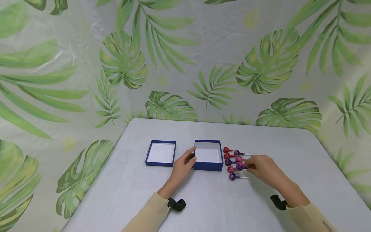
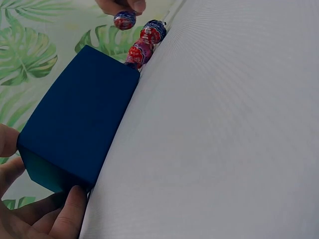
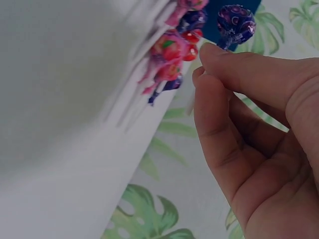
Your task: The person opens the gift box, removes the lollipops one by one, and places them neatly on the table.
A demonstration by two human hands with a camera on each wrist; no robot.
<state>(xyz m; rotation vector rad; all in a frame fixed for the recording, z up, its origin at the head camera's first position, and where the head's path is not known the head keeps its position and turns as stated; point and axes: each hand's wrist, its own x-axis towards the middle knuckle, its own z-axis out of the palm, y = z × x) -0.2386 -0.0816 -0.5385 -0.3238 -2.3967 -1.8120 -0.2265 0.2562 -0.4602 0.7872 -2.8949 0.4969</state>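
Observation:
My right hand (image 1: 264, 169) pinches the stick of a purple-wrapped lollipop (image 3: 236, 24) between thumb and index finger. In the right wrist view its round head is held up off the table. Several more lollipops (image 1: 231, 162), in red, pink and purple wrappers, lie in a loose column right of a blue box (image 1: 208, 166). The box is open at the top, with a white inside. My left hand (image 1: 181, 167) touches the box's left side, its fingertips spread along the wall, gripping nothing.
Left of my left hand, a shallow blue lid (image 1: 160, 153) lies with its white inside up. The white-covered table (image 1: 208, 199) ends at a leaf-patterned backdrop (image 1: 214, 87) behind and at the sides.

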